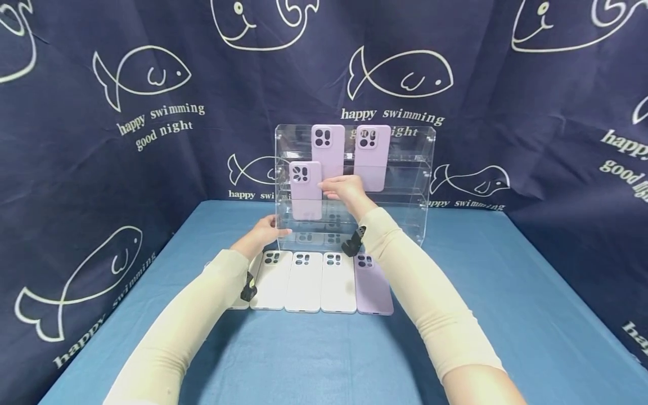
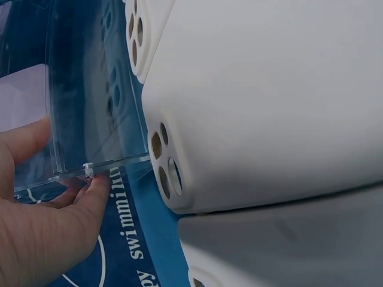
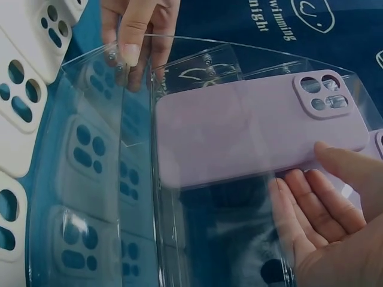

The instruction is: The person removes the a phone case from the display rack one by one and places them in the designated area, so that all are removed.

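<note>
A clear tiered display stand (image 1: 405, 174) holds three lilac phone cases. My left hand (image 1: 262, 233) grips the stand's lower left side; the left wrist view shows the thumb in front and the other fingers (image 2: 90, 200) around the side panel. My right hand (image 1: 346, 190) is at the right edge of the lower, left-hand lilac phone case (image 3: 227, 128). Its thumb (image 3: 335, 158) lies over that edge, with the fingers beside and behind it. This case stands upright in a middle tier, camera cutouts at the top. Behind it to the right is another lilac case (image 1: 329, 149).
A third lilac case (image 1: 372, 160) stands in the stand, right of my right hand. In front of the stand, several white phone cases (image 1: 304, 284) lie in a row, with a lilac one (image 1: 373, 287) at the right end. A dark fish-print curtain (image 1: 304, 84) hangs behind the blue table (image 1: 304, 360).
</note>
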`<state>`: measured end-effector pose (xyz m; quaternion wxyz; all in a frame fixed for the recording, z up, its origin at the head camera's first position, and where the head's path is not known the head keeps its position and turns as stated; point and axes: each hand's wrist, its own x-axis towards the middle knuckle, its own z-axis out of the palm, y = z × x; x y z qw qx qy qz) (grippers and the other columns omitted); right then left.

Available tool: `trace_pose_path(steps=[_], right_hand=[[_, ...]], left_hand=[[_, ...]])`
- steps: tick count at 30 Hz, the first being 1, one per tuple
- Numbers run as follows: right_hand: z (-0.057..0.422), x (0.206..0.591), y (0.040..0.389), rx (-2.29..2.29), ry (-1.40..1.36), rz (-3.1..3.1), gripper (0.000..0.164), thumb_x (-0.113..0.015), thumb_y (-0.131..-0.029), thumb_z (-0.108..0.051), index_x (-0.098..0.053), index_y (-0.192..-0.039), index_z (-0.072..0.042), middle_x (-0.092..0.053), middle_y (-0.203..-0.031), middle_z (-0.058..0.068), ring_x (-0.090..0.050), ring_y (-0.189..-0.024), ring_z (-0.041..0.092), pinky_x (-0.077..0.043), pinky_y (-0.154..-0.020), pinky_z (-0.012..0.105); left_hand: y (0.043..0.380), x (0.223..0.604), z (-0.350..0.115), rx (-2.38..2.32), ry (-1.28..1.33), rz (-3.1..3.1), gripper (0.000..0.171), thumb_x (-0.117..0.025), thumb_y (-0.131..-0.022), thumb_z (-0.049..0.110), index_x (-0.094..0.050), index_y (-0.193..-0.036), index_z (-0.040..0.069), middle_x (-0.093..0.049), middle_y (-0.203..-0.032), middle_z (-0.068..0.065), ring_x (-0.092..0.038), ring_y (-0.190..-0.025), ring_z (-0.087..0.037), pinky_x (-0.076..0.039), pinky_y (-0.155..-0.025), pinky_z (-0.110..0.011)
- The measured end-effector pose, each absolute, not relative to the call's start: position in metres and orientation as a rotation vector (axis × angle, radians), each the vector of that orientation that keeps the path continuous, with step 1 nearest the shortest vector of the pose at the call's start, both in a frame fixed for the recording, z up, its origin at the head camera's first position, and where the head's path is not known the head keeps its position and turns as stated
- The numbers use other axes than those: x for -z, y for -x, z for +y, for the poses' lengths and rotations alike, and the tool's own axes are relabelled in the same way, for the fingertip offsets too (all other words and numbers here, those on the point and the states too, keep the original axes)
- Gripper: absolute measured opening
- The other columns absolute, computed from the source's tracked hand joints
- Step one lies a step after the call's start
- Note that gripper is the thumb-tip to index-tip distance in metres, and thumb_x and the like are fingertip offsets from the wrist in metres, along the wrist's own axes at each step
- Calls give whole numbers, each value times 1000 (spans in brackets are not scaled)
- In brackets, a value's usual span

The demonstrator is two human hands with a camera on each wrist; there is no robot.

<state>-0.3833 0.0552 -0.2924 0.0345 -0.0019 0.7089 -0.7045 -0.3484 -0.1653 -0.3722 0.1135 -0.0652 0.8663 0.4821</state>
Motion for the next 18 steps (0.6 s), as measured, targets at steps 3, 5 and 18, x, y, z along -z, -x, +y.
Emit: trace_pose_path(steps=[3, 5, 18], right_hand=[[55, 294, 384, 2127, 15, 2224, 37, -75, -82, -1, -65, -116, 10, -66, -118, 25, -68, -105, 31, -55, -98, 37], [55, 295, 385, 2091, 37, 2269, 37, -75, -82, -3, -66, -115, 10, -66, -118, 25, -68, -105, 32, -56, -97, 37], [53, 295, 387, 1980, 65, 2359, 38, -75, -84, -7, -65, -119, 6, -66, -119, 22, -71, -96, 26, -58, -91, 32]], left_hand=[[350, 373, -164, -1406, 191, 2543, 79, -65, -93, 27, -19, -155, 10, -27, -157, -17, -26, -145, -37, -23, -121, -51], [349, 373, -163, -1408, 203, 2547, 78, -65, -93, 27, -20, -155, 9, -29, -156, -17, -27, -144, -37, -23, -121, -51], [348, 371, -163, -1419, 208, 2537, 80, -66, -93, 28, -20, -155, 10, -30, -156, -16, -28, -144, -36, -24, -121, -51]])
